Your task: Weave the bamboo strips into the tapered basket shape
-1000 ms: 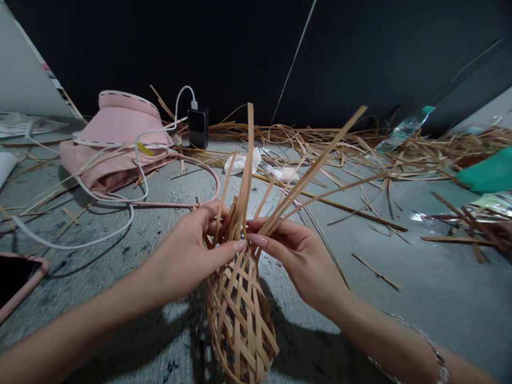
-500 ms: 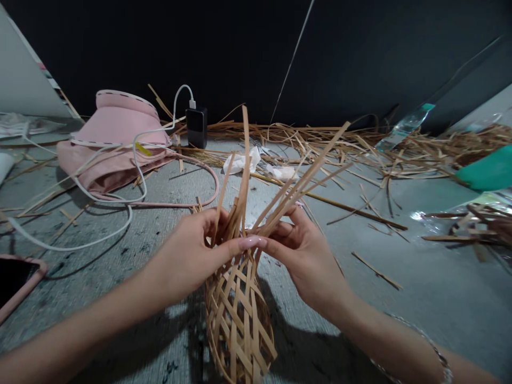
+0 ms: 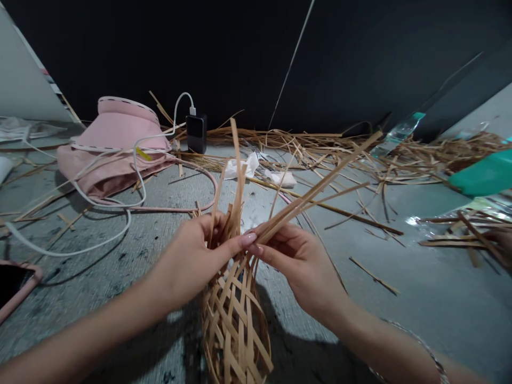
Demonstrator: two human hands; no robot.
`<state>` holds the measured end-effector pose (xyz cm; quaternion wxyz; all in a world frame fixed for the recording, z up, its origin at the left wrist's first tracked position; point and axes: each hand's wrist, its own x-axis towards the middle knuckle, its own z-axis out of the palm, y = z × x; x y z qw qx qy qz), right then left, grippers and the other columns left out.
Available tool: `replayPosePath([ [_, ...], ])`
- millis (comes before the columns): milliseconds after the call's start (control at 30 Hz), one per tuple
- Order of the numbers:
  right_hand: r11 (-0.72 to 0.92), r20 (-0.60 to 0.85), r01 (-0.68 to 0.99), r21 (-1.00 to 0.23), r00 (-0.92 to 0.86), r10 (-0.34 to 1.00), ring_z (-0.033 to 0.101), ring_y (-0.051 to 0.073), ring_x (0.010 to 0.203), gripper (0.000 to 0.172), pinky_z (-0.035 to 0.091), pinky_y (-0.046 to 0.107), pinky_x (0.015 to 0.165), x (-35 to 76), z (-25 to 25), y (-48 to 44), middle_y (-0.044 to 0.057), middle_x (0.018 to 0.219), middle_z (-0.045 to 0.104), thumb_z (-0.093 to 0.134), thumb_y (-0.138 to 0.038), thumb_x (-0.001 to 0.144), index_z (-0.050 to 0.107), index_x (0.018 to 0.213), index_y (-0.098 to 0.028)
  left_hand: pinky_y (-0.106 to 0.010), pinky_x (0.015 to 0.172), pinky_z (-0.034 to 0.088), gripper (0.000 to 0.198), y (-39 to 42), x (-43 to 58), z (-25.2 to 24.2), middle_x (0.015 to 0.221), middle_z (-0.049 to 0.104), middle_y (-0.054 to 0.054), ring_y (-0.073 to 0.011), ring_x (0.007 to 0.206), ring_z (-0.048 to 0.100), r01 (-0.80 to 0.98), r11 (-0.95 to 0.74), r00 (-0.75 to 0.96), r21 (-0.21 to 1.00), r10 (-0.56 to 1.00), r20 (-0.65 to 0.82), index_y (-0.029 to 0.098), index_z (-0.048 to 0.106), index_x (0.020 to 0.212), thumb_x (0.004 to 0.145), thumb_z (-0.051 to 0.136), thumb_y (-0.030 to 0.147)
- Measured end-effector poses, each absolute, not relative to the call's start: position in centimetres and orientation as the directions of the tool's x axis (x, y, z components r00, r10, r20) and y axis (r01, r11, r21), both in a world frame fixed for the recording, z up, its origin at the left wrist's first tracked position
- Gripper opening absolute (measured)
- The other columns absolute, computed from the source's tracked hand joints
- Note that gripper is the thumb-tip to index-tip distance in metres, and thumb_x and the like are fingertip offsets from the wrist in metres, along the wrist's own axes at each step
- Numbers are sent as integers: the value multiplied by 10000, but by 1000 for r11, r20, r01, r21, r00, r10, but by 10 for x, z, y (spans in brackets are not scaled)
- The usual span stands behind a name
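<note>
Only two hands (image 3: 192,253) (image 3: 298,266), one woven basket (image 3: 236,330)

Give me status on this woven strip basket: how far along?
Done: the lower body of the basket is woven into an open lattice. In hand: the left hand and right hand hold the gathered strips at its top. Left: the loose strip ends still fan out unwoven above the hands.
</note>
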<state>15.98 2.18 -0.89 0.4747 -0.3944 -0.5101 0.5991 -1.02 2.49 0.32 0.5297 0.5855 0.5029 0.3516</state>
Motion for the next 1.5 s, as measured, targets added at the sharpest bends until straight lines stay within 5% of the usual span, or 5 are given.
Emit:
replayPosePath([
  [300,-104,-60,-189,-976,-225,972,703,141,823,175,559,278,832,157,-11,23,-7,836,757,821,-180,660,736,807,-222,-293,796,451,213,27,-14,6,912,715,-31,-197,886,624,156,12,341,988,938,-65,157,678,898,851,605,351],
  [800,-94,-37,-219,-971,-253,967,702,123,783,116,564,257,805,161,-7,23,-13,791,761,807,-174,684,753,771,-228,-278,716,430,143,27,-17,-7,788,627,15,-157,767,562,170,-193,364,966,924,121,194,618,808,879,561,303],
  [1100,-97,-39,-178,-979,-304,952,688,116,720,89,564,243,741,163,-3,28,-5,758,754,814,-210,687,759,758,-213,-294,726,441,181,27,-16,-8,790,639,11,-169,775,579,256,-136,330,957,943,46,191,604,811,879,553,351],
  [1300,-104,-59,-136,-985,-303,951,644,92,629,101,527,188,588,165,-2,28,-8,702,730,822,-207,678,765,760,-197,-235,606,433,155,27,-14,-7,707,582,38,-128,670,550,119,-66,383,991,924,16,196,545,761,861,557,314],
  [1500,-96,-49,-148,-984,-295,954,677,115,705,108,558,230,701,164,-4,28,-13,708,729,825,-217,676,753,755,-203,-249,593,420,177,29,-16,-7,690,531,28,-130,651,498,152,-84,402,985,915,15,182,547,761,848,546,336],
])
